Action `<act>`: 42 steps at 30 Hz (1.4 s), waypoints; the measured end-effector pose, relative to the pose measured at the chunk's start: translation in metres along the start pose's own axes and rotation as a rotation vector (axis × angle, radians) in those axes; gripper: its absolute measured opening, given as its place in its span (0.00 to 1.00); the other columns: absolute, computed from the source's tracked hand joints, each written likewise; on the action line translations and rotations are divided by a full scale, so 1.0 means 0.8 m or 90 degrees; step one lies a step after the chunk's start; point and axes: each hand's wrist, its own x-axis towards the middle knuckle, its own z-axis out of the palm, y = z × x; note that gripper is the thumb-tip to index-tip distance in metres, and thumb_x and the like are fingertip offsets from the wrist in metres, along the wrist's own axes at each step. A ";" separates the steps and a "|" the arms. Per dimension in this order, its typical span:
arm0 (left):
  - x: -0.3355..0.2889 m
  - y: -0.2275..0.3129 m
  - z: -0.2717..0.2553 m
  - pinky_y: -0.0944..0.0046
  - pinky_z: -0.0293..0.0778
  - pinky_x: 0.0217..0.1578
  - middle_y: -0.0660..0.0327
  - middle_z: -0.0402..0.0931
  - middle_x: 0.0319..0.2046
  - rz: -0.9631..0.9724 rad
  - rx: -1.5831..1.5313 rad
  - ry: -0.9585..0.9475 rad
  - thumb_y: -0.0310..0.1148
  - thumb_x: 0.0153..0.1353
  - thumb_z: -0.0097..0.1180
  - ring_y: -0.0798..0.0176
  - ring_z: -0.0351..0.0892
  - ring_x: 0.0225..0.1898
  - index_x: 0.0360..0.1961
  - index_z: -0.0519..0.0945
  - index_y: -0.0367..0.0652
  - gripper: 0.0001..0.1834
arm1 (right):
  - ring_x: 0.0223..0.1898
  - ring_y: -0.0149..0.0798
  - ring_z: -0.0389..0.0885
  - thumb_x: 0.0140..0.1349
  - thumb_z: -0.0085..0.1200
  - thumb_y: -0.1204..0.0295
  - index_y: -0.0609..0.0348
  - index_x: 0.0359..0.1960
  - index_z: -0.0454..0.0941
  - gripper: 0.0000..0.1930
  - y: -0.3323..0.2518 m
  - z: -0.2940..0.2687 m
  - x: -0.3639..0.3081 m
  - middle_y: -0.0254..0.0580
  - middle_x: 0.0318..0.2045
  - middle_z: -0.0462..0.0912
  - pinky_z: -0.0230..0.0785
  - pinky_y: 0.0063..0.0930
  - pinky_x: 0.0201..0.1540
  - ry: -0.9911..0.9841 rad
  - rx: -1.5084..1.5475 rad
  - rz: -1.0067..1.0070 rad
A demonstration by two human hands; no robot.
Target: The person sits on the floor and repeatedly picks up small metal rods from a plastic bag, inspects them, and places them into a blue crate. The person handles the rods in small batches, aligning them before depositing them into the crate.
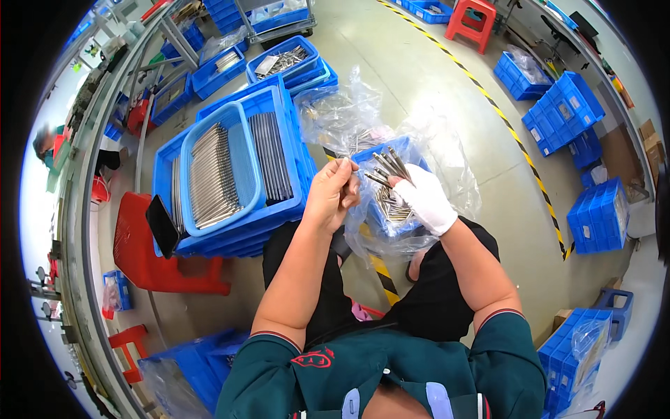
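Note:
My right hand (427, 201), in a white glove with a bare thumb tip showing, is closed round a fanned bunch of slim metal rods (391, 166). Just to its left, my bare left hand (335, 192) is pinched with thumb and fingertips together; what they hold, if anything, is too small to make out. Below both hands a blue bin (375, 209) lined with clear plastic holds more loose metal rods (395, 208). The clear plastic bag (457, 157) spreads out over the bin's sides.
On my left, a light blue basket (257, 164) with neat rows of metal rods rests on stacked blue crates (296, 150). A dark phone-like slab (162, 227) leans at their corner, beside a red stool (139, 244). Blue crates (597, 216) line the right, past yellow-black floor tape (520, 140).

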 end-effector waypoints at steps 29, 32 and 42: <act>0.001 -0.038 0.005 0.74 0.51 0.14 0.65 0.70 0.16 -0.037 -0.159 -0.127 0.35 0.66 0.49 0.75 0.54 0.09 0.34 0.76 0.48 0.06 | 0.23 0.51 0.74 0.60 0.52 0.65 0.61 0.31 0.72 0.11 -0.007 -0.008 -0.011 0.51 0.19 0.74 0.65 0.37 0.27 -0.003 -0.151 -0.144; 0.002 -0.036 0.003 0.73 0.52 0.16 0.65 0.71 0.16 -0.051 -0.151 -0.138 0.36 0.66 0.49 0.75 0.56 0.10 0.33 0.76 0.49 0.06 | 0.22 0.50 0.74 0.60 0.52 0.65 0.61 0.31 0.72 0.11 -0.006 -0.007 -0.012 0.51 0.19 0.73 0.65 0.36 0.27 -0.002 -0.132 -0.140; -0.001 -0.042 0.004 0.70 0.56 0.20 0.65 0.70 0.17 -0.026 -0.166 -0.189 0.37 0.66 0.49 0.73 0.58 0.14 0.32 0.76 0.47 0.08 | 0.21 0.48 0.72 0.60 0.52 0.67 0.62 0.30 0.72 0.10 -0.007 -0.003 -0.016 0.51 0.19 0.73 0.65 0.34 0.27 0.005 -0.091 -0.128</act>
